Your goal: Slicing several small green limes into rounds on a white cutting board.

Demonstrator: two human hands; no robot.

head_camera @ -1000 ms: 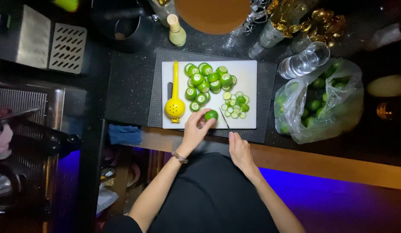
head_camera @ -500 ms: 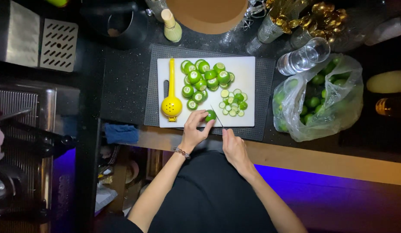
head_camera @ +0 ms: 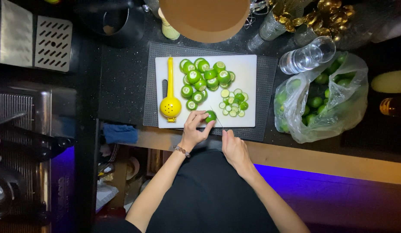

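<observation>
Left hand [head_camera: 193, 131] curled around a whole lime [head_camera: 210, 116], fingertips pinching it against the near edge of a white cutting board [head_camera: 248, 69]. Right hand [head_camera: 235, 149] just beside, fingers closed on a knife handle, thin blade [head_camera: 217, 117] angling up to the lime's right side and touching it. Farther back on the board, a cluster of trimmed limes [head_camera: 204, 79]; to their right, a small heap of cut lime ends [head_camera: 234, 102]. Along the board's left side, a yellow citrus squeezer [head_camera: 170, 103], handle pointing away. Beneath the board, a dark ribbed mat [head_camera: 267, 86]. Well to the right, a clear plastic bag of limes [head_camera: 321, 101], with stacked clear glasses [head_camera: 306, 56] just behind it. Beaded bracelet [head_camera: 182, 151] on the left wrist.
</observation>
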